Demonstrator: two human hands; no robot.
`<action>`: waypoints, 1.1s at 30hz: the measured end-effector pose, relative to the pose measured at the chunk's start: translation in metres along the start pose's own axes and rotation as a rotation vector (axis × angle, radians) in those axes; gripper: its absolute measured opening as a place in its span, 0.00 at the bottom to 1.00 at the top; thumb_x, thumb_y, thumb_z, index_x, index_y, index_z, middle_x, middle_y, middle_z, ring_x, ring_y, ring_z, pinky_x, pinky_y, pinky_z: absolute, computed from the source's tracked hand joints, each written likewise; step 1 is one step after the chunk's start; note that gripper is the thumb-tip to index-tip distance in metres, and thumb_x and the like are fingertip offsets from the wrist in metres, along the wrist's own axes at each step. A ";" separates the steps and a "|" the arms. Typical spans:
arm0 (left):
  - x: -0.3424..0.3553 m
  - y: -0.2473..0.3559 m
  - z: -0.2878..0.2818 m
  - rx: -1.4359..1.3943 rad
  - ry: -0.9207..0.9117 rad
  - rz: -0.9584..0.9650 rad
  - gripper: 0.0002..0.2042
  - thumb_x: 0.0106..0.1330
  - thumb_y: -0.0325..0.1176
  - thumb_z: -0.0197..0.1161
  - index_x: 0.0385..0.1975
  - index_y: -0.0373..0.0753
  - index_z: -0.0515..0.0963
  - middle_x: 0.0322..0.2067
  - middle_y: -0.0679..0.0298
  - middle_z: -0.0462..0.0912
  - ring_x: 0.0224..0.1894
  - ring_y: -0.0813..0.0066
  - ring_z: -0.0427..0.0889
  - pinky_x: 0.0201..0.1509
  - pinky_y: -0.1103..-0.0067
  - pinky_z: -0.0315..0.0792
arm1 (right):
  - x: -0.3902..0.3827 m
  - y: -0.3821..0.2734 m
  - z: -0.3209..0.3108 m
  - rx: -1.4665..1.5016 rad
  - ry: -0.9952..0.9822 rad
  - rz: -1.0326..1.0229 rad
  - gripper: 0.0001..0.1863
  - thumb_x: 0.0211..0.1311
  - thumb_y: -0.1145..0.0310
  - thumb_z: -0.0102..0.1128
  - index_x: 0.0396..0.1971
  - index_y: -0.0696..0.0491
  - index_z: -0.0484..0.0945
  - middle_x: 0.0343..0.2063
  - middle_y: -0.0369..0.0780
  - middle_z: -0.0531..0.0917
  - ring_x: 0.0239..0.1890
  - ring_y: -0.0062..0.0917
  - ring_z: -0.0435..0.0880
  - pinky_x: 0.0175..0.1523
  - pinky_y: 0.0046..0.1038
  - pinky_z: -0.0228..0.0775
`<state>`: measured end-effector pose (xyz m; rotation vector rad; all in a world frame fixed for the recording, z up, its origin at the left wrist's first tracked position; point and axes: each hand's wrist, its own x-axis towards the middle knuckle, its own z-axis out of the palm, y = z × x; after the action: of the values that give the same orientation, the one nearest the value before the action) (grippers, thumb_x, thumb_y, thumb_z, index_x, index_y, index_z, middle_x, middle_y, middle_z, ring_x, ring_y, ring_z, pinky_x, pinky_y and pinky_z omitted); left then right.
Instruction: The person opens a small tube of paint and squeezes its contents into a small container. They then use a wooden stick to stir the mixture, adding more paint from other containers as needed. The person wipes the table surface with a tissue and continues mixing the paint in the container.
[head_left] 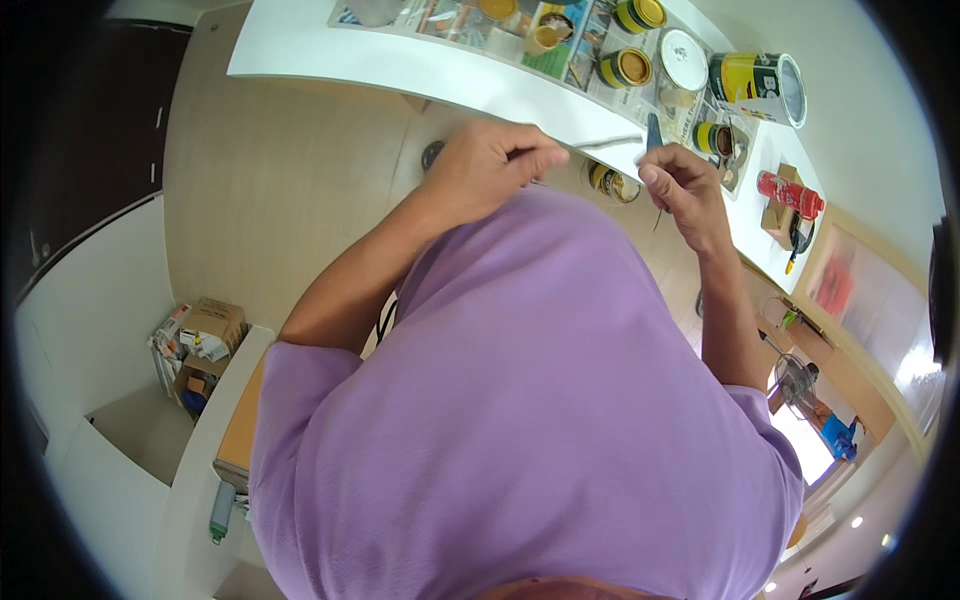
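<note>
Over the near edge of the white table [480, 70], my left hand [490, 165] is curled, its thumb against the bent forefinger. Whatever it may hold does not show. My right hand [688, 190] is in a pinch at the table's edge. A thin dark strip [657, 220] hangs below its fingers, too fine to name. Just above those fingertips is a flat dark-blue tool [654, 130]; whether they touch it I cannot tell. A grey streak or strand [610, 142] lies on the table edge between the hands.
Newspaper [590, 85] on the table carries small yellow-and-black cans [625, 68], a plastic cup [545, 40] and a round white lid [683, 60]. Beside them are a large can [758, 88] and a red bottle [790, 193]. Another can [612, 183] stands below the table edge.
</note>
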<state>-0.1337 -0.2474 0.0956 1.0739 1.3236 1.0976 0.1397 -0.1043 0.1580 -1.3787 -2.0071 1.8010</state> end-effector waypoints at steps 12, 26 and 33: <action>0.013 0.012 0.155 0.012 0.158 -0.103 0.12 0.79 0.37 0.68 0.43 0.33 0.90 0.29 0.65 0.89 0.31 0.82 0.84 0.37 0.80 0.78 | -0.003 0.080 -0.036 0.328 -0.208 -0.171 0.14 0.78 0.62 0.69 0.45 0.60 0.90 0.32 0.37 0.86 0.30 0.18 0.80 0.35 0.23 0.74; 0.004 0.026 0.311 0.016 0.263 -0.249 0.10 0.77 0.35 0.71 0.45 0.35 0.91 0.32 0.66 0.90 0.31 0.83 0.84 0.36 0.82 0.77 | -0.076 0.190 -0.113 0.546 -0.137 -0.185 0.12 0.72 0.64 0.75 0.40 0.58 0.89 0.26 0.34 0.84 0.28 0.15 0.79 0.34 0.21 0.71; -0.028 0.031 0.331 0.051 0.172 -0.282 0.12 0.78 0.39 0.70 0.42 0.35 0.90 0.27 0.67 0.88 0.29 0.83 0.83 0.34 0.80 0.75 | -0.119 0.208 -0.096 0.531 -0.148 -0.180 0.12 0.72 0.64 0.75 0.38 0.58 0.89 0.25 0.33 0.84 0.27 0.15 0.79 0.34 0.20 0.71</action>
<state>0.1989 -0.2581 0.1249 0.8122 1.5929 0.9637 0.3785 -0.1377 0.0671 -0.9020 -1.4802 2.1795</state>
